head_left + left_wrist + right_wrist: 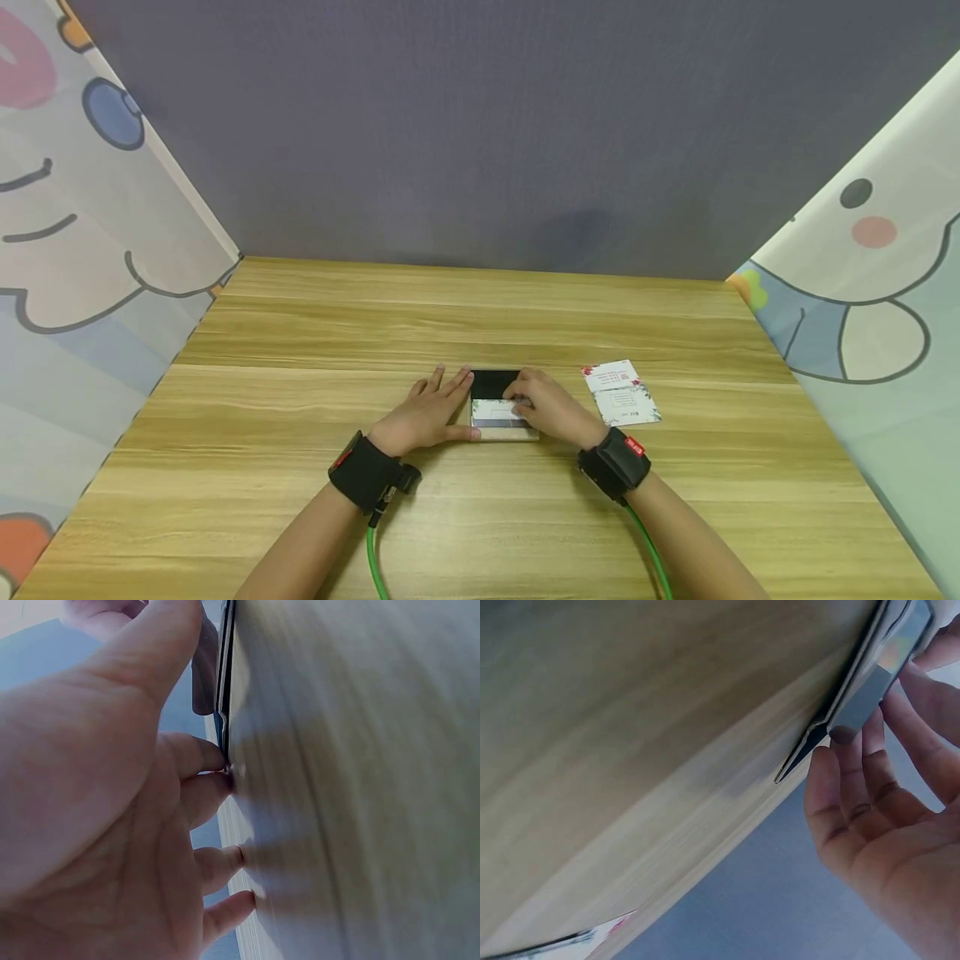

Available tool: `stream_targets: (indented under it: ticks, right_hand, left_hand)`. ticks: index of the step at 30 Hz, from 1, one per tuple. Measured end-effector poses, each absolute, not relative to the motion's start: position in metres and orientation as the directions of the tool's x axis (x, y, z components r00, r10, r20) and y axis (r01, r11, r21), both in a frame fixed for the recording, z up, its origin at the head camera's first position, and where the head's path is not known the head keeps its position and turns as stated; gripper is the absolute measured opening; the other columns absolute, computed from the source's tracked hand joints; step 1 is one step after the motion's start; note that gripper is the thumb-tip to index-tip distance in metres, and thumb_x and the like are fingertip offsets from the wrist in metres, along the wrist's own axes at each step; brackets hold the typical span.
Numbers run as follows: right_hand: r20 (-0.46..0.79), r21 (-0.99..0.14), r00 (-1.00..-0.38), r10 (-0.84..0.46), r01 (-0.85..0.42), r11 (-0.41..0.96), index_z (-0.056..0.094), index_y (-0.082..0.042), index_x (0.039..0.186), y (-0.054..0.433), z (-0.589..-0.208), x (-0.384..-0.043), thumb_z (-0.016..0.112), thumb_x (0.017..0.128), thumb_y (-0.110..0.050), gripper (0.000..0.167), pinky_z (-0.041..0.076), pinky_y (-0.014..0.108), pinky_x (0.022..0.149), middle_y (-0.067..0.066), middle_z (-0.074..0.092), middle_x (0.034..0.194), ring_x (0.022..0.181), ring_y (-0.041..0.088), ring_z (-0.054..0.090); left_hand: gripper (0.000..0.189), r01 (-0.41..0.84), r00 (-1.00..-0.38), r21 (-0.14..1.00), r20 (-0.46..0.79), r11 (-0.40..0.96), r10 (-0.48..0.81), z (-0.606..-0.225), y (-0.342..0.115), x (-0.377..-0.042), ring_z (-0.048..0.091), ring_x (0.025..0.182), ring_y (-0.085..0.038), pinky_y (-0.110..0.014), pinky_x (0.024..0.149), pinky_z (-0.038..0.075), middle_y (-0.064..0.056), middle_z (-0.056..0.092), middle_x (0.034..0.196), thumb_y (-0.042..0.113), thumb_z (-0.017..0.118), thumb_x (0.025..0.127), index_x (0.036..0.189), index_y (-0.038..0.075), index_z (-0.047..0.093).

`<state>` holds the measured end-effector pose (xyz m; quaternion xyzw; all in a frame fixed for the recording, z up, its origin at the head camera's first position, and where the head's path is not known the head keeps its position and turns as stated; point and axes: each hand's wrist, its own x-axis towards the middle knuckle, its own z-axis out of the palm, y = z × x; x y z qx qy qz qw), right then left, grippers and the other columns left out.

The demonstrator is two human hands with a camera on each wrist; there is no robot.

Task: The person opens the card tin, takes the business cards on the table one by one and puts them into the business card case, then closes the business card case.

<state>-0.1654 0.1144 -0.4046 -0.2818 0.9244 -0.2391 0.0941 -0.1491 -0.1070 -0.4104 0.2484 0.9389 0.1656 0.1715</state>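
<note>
At the left edge of the frame stands a panel printed with cartoon shapes; below and inward from it, a black wristband trails a green cable. The left hand lies splayed, fingers straight and not clenched round anything, its index fingertip touching the upper left side of the small case and its thumb by the lower left corner. That light brace suits the work: it should stop the case sliding on the wooden table without tipping it.

The case sits just below the centre of the frame, opened, its dark half toward the top. A white card lies across its middle, over or within the lower half; how deep it sits cannot be told. At its right end the right hand has its fingers curled, apparently pinching the card between thumb and forefinger. Best would be to keep the card parallel to the case's long side and guide it by the edge, without bending it.

Farther right, near but apart from the hand, lie two printed cards, an upper one and a lower one, adjoining or overlapping.
</note>
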Motion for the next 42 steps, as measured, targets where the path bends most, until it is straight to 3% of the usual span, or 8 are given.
stream_targets:
  ticks: [15, 21, 30, 42]
  right_hand:
    - [-0.009, -0.490, -0.815, -0.579, -0.501, 0.713, 0.066, -0.007, 0.103, 0.118, -0.405, -0.161, 0.061, 0.086, -0.006, 0.018, 0.045, 0.032, 0.076, 0.004, 0.059, 0.097, 0.089, 0.017, 0.055]
    - [0.018, -0.499, -0.825, -0.565, -0.497, 0.710, 0.063, -0.005, 0.108, 0.126, -0.405, -0.160, 0.062, 0.085, -0.008, 0.023, 0.047, 0.038, 0.085, 0.007, 0.060, 0.104, 0.101, 0.023, 0.056]
    - [0.036, -0.509, -0.864, -0.503, -0.449, 0.734, 0.062, -0.002, 0.109, 0.160, -0.405, -0.160, 0.065, 0.084, -0.008, 0.026, 0.045, 0.043, 0.090, 0.009, 0.061, 0.108, 0.106, 0.028, 0.055]
    - [0.021, -0.444, -0.919, -0.394, -0.362, 0.820, 0.059, 0.004, 0.110, 0.223, -0.402, -0.160, 0.070, 0.077, -0.005, 0.035, 0.045, 0.047, 0.082, 0.019, 0.057, 0.110, 0.102, 0.037, 0.053]
  left_hand:
    - [0.088, 0.400, -0.818, 0.398, -0.251, 0.825, 0.518, -0.411, -0.106, -0.150, 0.003, 0.140, -0.038, -0.054, 0.110, 0.016, -0.004, 0.010, 0.155, 0.056, 0.054, 0.082, 0.147, 0.010, 0.017]
    - [0.088, 0.406, -0.816, 0.395, -0.249, 0.824, 0.521, -0.412, -0.106, -0.150, 0.004, 0.140, -0.038, -0.054, 0.110, 0.016, -0.004, 0.010, 0.155, 0.057, 0.054, 0.082, 0.147, 0.010, 0.016]
    - [0.089, 0.402, -0.813, 0.403, -0.256, 0.823, 0.523, -0.412, -0.106, -0.150, 0.002, 0.140, -0.038, -0.055, 0.110, 0.014, -0.004, 0.008, 0.155, 0.056, 0.054, 0.083, 0.148, 0.010, 0.015]
    - [0.088, 0.407, -0.812, 0.411, -0.246, 0.816, 0.529, -0.410, -0.107, -0.149, 0.001, 0.140, -0.039, -0.055, 0.110, 0.013, -0.005, 0.009, 0.155, 0.056, 0.054, 0.083, 0.148, 0.010, 0.015]
